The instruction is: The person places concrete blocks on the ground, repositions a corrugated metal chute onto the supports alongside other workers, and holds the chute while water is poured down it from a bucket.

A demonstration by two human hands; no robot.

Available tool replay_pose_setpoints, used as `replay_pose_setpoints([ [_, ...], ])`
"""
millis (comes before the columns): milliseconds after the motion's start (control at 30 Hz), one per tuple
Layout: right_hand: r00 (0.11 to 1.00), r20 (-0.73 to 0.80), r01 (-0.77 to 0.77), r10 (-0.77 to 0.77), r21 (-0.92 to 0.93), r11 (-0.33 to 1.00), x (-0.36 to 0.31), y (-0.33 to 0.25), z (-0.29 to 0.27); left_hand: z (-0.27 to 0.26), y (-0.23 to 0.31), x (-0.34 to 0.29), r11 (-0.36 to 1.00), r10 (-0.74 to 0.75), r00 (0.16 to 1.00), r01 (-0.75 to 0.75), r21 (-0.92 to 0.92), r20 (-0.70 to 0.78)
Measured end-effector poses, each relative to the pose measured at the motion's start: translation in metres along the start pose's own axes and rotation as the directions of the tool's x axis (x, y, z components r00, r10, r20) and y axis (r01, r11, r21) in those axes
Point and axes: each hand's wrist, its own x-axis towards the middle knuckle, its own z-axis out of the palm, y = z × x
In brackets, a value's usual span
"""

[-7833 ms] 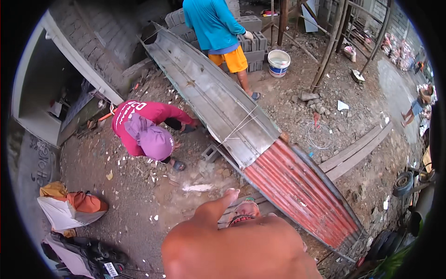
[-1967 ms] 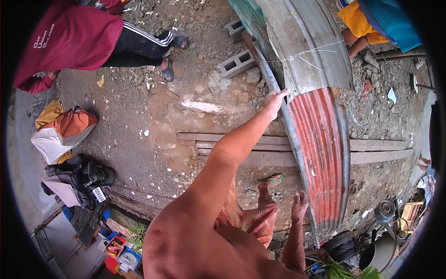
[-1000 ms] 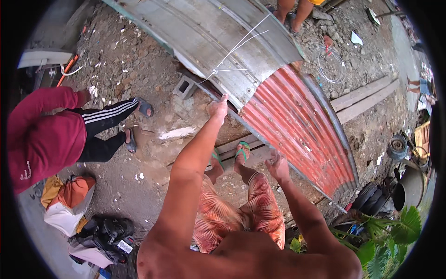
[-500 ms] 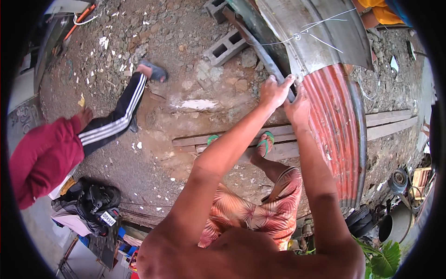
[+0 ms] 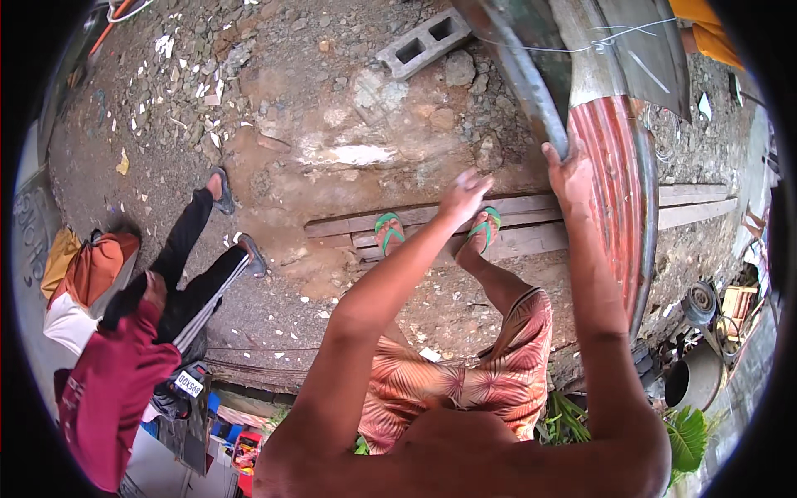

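My right hand (image 5: 571, 173) is closed on the near end of a metal roofing sheet, with its thumb beside the sheet's bluish-grey folded edge (image 5: 538, 93). Next to that hand, rusty red corrugated metal (image 5: 613, 158) runs down along my right forearm. A pale grey metal sheet (image 5: 581, 50) lies above the red part, with a thin white wire (image 5: 599, 45) tied across it. My left hand (image 5: 465, 197) is off the metal, held in the air above the ground, fingers loosely stretched and slightly blurred. It holds nothing.
Wooden planks (image 5: 531, 207) lie across the ground by my green slippers. A hollow concrete block (image 5: 425, 41) sits beyond, among rubble. At left walks a person in a maroon top (image 5: 124, 382). Orange cloth (image 5: 712, 31) shows at the far right. A drum (image 5: 696, 380) lies at lower right.
My left hand has let go of the metal edge and moved down and left. The metal and my right hand have shifted right. The person at left has stepped nearer.
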Motion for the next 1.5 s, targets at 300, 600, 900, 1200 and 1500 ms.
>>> replay_pose_setpoints([
  [300,0.993,0.026,0.116,-0.115,-0.064,0.991,-0.002,0.031,-0.003,-0.015,-0.094,-0.024,0.913,-0.212,0.977,0.194,0.359,0.012],
  [600,0.991,-0.099,0.084,-0.088,-0.041,0.996,-0.005,0.03,-0.01,0.064,-0.086,0.109,0.718,-0.163,0.986,0.143,0.681,-0.036],
  [900,0.984,-0.136,0.118,-0.117,0.002,0.993,-0.009,0.012,0.016,0.139,-0.102,0.219,0.716,-0.035,0.98,0.163,0.679,-0.197],
  [1200,0.965,-0.258,0.008,-0.048,-0.152,0.988,0.001,0.026,-0.013,0.192,-0.123,0.235,0.705,0.038,0.986,0.089,0.704,-0.162],
  [1500,0.998,-0.037,0.056,-0.058,-0.041,0.998,-0.014,0.024,0.01,0.18,-0.167,0.27,0.295,0.241,0.952,-0.256,0.921,0.187],
])
